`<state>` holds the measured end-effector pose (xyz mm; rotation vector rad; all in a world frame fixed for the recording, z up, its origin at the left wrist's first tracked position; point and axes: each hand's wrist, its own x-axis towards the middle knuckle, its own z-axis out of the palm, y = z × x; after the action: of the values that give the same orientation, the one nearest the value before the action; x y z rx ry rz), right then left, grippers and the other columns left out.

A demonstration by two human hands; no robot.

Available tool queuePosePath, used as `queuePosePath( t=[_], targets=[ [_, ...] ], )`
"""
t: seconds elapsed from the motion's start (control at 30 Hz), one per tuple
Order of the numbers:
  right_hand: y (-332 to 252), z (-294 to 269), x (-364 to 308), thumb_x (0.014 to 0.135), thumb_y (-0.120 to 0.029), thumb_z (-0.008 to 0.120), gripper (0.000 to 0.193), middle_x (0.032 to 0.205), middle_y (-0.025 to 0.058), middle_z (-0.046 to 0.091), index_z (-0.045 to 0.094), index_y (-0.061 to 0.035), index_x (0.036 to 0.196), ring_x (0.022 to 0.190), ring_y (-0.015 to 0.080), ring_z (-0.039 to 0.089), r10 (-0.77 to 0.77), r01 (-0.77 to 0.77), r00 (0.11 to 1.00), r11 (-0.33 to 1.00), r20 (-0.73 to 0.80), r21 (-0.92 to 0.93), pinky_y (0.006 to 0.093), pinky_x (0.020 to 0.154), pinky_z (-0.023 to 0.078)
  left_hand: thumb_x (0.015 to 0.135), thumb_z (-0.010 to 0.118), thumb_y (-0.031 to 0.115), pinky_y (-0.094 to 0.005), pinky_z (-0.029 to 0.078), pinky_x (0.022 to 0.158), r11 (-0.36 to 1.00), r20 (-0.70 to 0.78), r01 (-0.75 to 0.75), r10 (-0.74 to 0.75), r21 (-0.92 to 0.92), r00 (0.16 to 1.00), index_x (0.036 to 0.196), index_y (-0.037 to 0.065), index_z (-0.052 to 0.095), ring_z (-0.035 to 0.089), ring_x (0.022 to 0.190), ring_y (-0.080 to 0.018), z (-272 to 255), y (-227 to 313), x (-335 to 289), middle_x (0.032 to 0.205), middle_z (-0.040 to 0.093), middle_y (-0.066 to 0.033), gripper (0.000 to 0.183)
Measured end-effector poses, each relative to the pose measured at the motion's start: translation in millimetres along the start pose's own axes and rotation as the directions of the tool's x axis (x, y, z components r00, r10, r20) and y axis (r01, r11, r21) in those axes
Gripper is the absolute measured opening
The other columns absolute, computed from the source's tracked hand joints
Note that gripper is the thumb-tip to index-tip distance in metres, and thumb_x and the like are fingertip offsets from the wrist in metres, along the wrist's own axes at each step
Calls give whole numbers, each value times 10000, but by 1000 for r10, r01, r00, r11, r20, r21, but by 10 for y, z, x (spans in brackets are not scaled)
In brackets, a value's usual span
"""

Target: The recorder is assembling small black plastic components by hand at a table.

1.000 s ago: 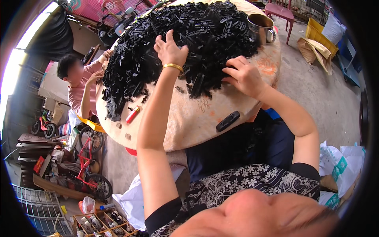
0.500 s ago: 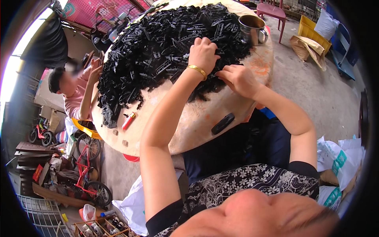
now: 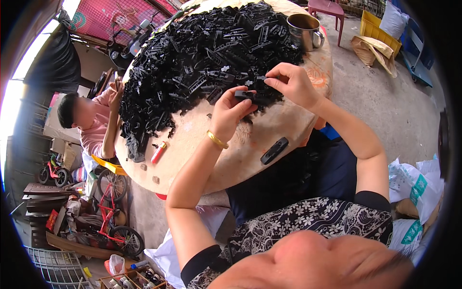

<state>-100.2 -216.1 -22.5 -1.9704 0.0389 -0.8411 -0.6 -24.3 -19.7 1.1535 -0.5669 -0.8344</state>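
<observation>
In my left hand (image 3: 228,118) is an oblong black plastic part (image 3: 246,95), gripped between thumb and fingers at the near edge of a big heap of black plastic pieces (image 3: 192,55). My right hand (image 3: 296,86), just to its right and a little farther off, pinches a small dark plastic piece (image 3: 261,78) between thumb and forefinger. The two held pieces are apart. Closer to me, another oblong black plastic part (image 3: 274,151) lies alone on the cloth by the table edge.
A round table with a pale cloth (image 3: 197,132) carries the heap. On it are a metal mug (image 3: 299,32) at the far right and a red lighter (image 3: 159,152) at the left. Across the left side sits another person (image 3: 94,125). A red chair (image 3: 328,8) stands beyond.
My left hand has drawn back from the heap toward me and now holds the oblong black part. My right hand has shifted slightly away from me, pinching a small piece.
</observation>
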Motion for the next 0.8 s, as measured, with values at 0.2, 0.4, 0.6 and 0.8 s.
queuePosePath(
  t=[0.2,0.4,0.6,0.8],
  targets=[
    [-244,108,-143,764,-54,710,107,795,77,626,663,-10,849,627,146,584,-207,205,978,978,40,34,247,533,456,856,607,12,-255,538,770,1000,-11,-12,12,0,1000,1181,22,475,640,902,-157,-3,-44,-32,1039,609,-92,351],
    [-265,115,-160,726,-39,708,124,826,95,623,647,-11,831,715,250,606,-370,374,927,921,59,-109,313,612,483,855,597,-26,-337,531,886,1000,-31,-8,8,7,999,1172,19,506,620,960,-187,33,-43,-74,1075,604,-100,333],
    [-318,121,-174,740,-37,699,126,826,86,623,644,-13,850,729,240,604,-342,343,939,935,24,-86,306,617,484,900,576,61,-326,537,849,999,29,-28,27,37,999,1227,17,479,621,968,-196,15,-36,-117,1065,611,-104,344],
    [-355,40,-142,745,-9,692,149,865,61,633,667,-35,889,743,214,592,-407,409,909,912,91,-16,294,638,496,982,436,225,-361,551,771,978,138,108,-83,-179,987,1295,13,423,643,867,-227,80,106,-178,1027,605,-105,379]
  ],
)
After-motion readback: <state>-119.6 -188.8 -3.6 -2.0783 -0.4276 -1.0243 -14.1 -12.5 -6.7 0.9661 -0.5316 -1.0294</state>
